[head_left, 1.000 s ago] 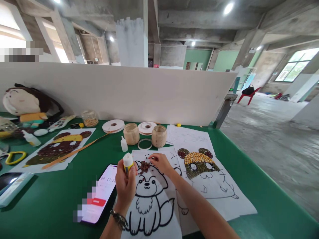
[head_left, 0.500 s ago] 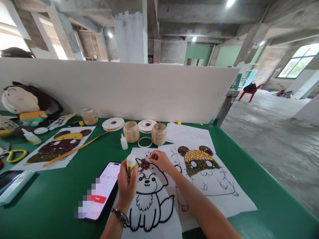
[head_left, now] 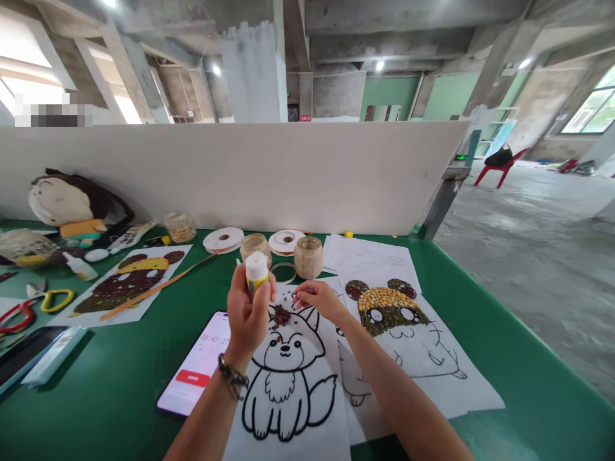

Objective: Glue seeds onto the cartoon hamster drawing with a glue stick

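Note:
My left hand is wrapped round a small glue bottle with a white cap and a yellow label, held up above the paper. Under both hands lies a fox drawing in thick black lines. A small heap of reddish-brown beans rests on the fox's head, with a few loose ones around it. Just to the right of that heap, my right hand hovers with thumb and fingertips drawn together; whatever they hold is too small to make out.
Right of the fox lies a hamster drawing partly filled with grains. Behind stand jars and ribbon spools. A phone showing a timer lies at left, with scissors and a bean-covered picture beyond. A white board closes the back.
My left hand has lifted the glue bottle up, and it now covers part of the jar behind. My right hand has shifted slightly up and right, off the beans. The view has turned slightly left.

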Motion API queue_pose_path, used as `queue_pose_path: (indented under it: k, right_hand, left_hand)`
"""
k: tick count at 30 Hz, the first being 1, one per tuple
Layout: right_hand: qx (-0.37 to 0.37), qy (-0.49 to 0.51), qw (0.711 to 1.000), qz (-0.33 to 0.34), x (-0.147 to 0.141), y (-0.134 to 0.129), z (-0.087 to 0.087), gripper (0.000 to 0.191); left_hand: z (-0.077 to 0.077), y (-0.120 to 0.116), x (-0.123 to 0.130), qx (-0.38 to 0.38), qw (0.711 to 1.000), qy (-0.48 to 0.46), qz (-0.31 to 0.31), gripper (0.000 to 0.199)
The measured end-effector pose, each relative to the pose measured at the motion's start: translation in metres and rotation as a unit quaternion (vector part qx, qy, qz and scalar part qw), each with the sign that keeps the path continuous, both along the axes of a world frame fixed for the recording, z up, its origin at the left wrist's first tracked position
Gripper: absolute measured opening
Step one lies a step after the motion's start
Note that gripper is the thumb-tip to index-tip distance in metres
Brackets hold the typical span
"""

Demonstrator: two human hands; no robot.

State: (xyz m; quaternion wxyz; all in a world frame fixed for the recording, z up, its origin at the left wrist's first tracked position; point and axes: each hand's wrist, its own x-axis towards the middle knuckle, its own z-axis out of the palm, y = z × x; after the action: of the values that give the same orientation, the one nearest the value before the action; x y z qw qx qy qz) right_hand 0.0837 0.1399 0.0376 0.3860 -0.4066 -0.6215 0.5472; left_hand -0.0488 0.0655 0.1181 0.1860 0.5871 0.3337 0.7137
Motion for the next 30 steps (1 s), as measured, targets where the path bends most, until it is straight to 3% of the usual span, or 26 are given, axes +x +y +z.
queue_pose_path:
  k: [7, 15, 30]
  right_hand:
    - [-0.007, -0.037, 0.999, -0.011, -0.003, -0.005, -0.012, 0.019]
    - [-0.026, -0.047, 0.999, 0.0, 0.002, -0.002, -0.003, 0.013]
    - [0.053, -0.109, 0.991, -0.065, -0.001, 0.002, -0.014, 0.008]
  left_hand:
    - [0.018, 0.027, 0.018, 0.035, 0.996, -0.053, -0.06, 0.014]
    - [0.014, 0.032, 0.017, 0.014, 0.989, -0.042, -0.138, 0.014]
    - [0.014, 0.038, 0.004, -0.001, 0.988, -0.04, -0.147, 0.013]
